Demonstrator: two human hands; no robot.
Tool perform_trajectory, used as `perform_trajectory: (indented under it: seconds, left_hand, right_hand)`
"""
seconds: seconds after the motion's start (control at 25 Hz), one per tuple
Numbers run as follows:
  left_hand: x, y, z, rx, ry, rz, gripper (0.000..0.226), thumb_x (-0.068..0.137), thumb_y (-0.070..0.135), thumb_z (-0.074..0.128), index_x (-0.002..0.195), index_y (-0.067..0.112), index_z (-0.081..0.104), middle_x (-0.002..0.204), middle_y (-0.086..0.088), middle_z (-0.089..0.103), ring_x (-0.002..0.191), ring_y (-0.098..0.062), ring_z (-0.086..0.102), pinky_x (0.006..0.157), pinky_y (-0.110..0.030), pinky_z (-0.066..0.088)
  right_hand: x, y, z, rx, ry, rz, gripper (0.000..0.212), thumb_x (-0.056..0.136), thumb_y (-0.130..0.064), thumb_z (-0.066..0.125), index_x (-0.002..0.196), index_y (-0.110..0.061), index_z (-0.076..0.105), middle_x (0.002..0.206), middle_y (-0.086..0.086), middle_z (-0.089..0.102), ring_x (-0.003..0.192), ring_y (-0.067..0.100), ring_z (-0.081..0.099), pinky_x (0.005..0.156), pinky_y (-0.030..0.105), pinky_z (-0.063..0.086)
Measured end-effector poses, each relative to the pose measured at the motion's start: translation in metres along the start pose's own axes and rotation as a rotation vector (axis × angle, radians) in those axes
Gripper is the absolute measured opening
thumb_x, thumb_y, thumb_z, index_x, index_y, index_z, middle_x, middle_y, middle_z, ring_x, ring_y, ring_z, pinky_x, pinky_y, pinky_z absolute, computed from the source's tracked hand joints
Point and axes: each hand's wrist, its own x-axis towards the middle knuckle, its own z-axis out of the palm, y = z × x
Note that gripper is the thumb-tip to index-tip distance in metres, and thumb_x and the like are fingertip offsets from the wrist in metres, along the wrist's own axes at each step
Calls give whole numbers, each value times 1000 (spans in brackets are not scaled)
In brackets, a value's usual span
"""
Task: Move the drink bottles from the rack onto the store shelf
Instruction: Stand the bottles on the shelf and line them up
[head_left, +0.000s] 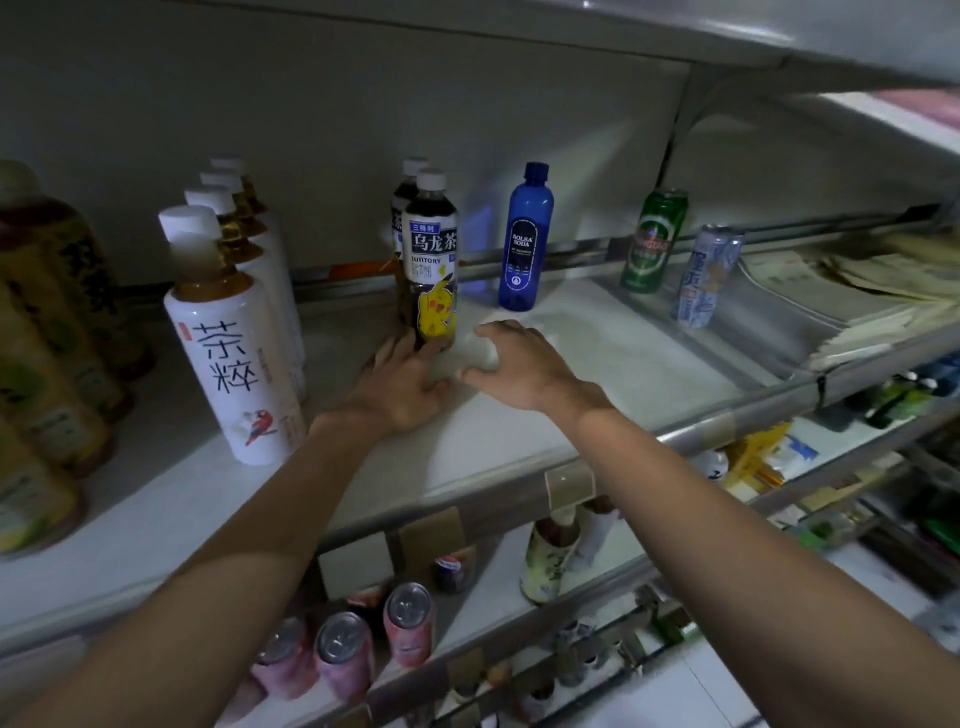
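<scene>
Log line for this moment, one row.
left hand: touches oolong tea bottle base | right hand: holds pale object, unidentifiable | shelf: blue soda bottle upright behind

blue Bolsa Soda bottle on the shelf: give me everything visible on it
The blue Bolsa Soda bottle is translucent blue plastic with a blue cap on and a dark label with white lettering. It stands upright, alone, toward the back of the shelf, between the oolong tea bottles and the green can. Only the shelf touches it; fill level unclear.
</scene>
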Motion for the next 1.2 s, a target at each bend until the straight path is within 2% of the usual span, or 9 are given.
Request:
perform_trajectory:
  seconds: [0.12, 0.2, 0.32, 0.44, 0.6, 0.72, 0.88, 1.0, 1.2]
  left_hand:
    - [-15, 35, -21, 27, -107, 115, 67, 96, 46, 44, 153, 28, 14, 162, -8, 5, 147, -31, 8, 119, -42, 16]
    - [-28, 63, -38, 67, -95, 186, 66, 97, 42, 46, 153, 30, 13, 162, -6, 0, 148, -31, 9, 118, -43, 18]
    - [-59, 101, -47, 214, -70, 275, 62, 98, 42, 42, 152, 32, 14, 162, -3, 2, 145, -30, 18, 116, -44, 24]
    - [-90, 126, -38, 340, -133, 324, 64, 98, 44, 40, 153, 31, 11, 162, -5, 3, 144, -31, 19, 116, -44, 21]
    - [-134, 163, -25, 330, -141, 400, 64, 97, 42, 43, 153, 28, 15, 161, -5, 12, 141, -31, 25, 112, -44, 24]
    - [-169, 179, -7, 328, -181, 503, 64, 95, 39, 47, 152, 29, 18, 159, -2, 17, 137, -31, 30, 109, -44, 30]
    - [-204, 182, 25, 364, -192, 585, 64, 95, 41, 43, 152, 29, 17, 161, -3, 14, 142, -30, 24, 111, -45, 24]
    - [-243, 181, 55, 325, -290, 653, 62, 97, 44, 40, 152, 29, 17, 161, -3, 13, 143, -30, 22, 112, -47, 22]
    - [-309, 158, 113, 293, -434, 834, 61, 96, 45, 42, 151, 28, 21, 158, -5, 21, 139, -30, 28, 110, -45, 27]
  right_hand:
    - [-39, 9, -22, -133, -28, -22, 72, 89, -49, 61, 150, -22, 34, 152, 6, 38, 137, 31, 35, 111, 43, 36]
    - [-66, 13, -36, -135, -18, 15, 74, 90, -52, 58, 151, -23, 30, 152, 6, 37, 137, 31, 34, 111, 44, 36]
    - [-121, 24, -51, -115, 84, 49, 78, 89, -50, 60, 154, -27, 23, 150, 9, 39, 135, 33, 37, 107, 45, 40]
    - [-174, 38, -58, -134, 191, 78, 78, 89, -49, 59, 154, -26, 23, 151, 8, 39, 136, 32, 35, 108, 47, 36]
    - [-237, 52, -51, -127, 179, 198, 77, 88, -53, 58, 153, -26, 25, 153, 8, 35, 143, 34, 22, 117, 48, 23]
    - [-277, 57, -42, -85, 175, 275, 75, 88, -51, 58, 151, -24, 27, 153, 11, 35, 141, 36, 22, 116, 49, 24]
    - [-334, 59, -17, -68, 173, 363, 67, 90, -48, 57, 148, -21, 37, 148, 11, 42, 138, 37, 28, 111, 47, 30]
    - [-377, 57, 22, -18, 105, 435, 66, 92, -47, 55, 149, -21, 35, 150, 12, 39, 138, 37, 30, 109, 47, 32]
    - [-451, 45, 109, 66, -53, 588, 63, 90, -51, 56, 144, -23, 41, 142, 12, 46, 130, 37, 40, 105, 47, 38]
